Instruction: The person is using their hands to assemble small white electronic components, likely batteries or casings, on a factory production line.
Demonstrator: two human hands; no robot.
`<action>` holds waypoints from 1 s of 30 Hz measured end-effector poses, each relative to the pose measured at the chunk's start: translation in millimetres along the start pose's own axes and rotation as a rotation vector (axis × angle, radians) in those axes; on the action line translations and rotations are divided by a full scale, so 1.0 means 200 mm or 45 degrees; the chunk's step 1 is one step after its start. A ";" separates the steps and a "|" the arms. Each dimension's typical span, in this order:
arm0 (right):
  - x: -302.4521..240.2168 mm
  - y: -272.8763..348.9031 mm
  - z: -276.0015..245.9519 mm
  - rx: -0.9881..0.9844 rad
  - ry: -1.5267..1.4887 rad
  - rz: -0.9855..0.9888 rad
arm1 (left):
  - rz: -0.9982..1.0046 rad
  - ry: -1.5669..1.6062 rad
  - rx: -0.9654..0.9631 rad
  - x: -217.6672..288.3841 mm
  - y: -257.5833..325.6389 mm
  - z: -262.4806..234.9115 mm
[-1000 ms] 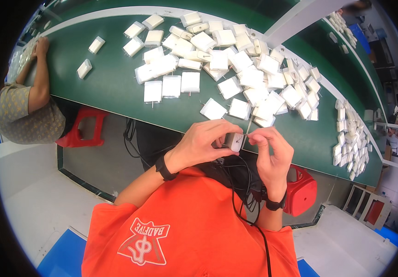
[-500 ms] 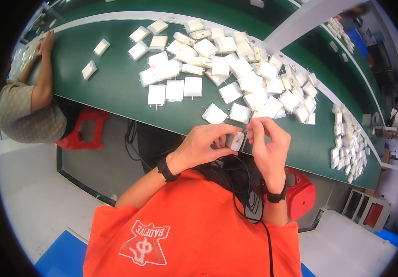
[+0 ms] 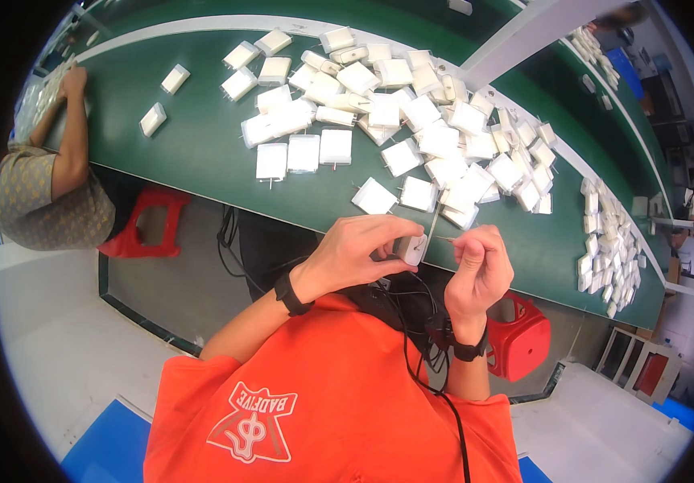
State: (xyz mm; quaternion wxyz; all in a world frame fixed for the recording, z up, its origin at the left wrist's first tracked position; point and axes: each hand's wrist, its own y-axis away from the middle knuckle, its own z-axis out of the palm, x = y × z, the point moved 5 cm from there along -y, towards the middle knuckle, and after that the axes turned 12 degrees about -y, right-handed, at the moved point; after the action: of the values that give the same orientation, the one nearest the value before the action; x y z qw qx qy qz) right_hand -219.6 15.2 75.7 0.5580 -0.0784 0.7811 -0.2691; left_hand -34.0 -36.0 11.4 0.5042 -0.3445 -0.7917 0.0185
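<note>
Currently, left hand (image 3: 355,253) is gripping one white charger (image 3: 411,248); right hand (image 3: 480,266) is pinching a thin strip beside it; many chargers (image 3: 435,137) are waiting along the worktop's (image 3: 202,153) near edge.

Bright, even overhead light; no hard shadows, only soft shade under green table (image 3: 202,153) edge at centre left. White chargers (image 3: 411,121) near blown out, surface detail lost. Strong fisheye: table edge bows, black vignette rings all corners. Centre sharp, including left hand (image 3: 359,253) and right hand (image 3: 480,270). Far right rim soft, smeared, slightly colour-fringed. Mild sheen on pale floor, lower left.
</note>
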 end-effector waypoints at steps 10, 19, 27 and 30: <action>0.04 -0.01 0.05 -0.178 -0.081 0.103 | -0.021 -0.051 0.020 0.00 0.00 0.00; 0.06 0.00 0.05 -0.157 -0.140 0.154 | -0.038 -0.048 0.021 0.00 0.00 0.00; 0.06 0.00 0.06 -0.191 -0.107 0.175 | -0.032 -0.046 0.017 0.00 0.01 0.00; 0.06 0.00 0.06 -0.219 -0.053 0.139 | -0.026 -0.058 0.013 0.00 0.00 0.00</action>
State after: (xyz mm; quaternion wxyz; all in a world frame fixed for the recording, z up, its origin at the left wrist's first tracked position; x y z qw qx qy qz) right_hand -213.6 5.7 63.9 0.5791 -0.0890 0.7926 -0.1687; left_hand -33.0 -35.6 11.2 0.4878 -0.3334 -0.8064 0.0253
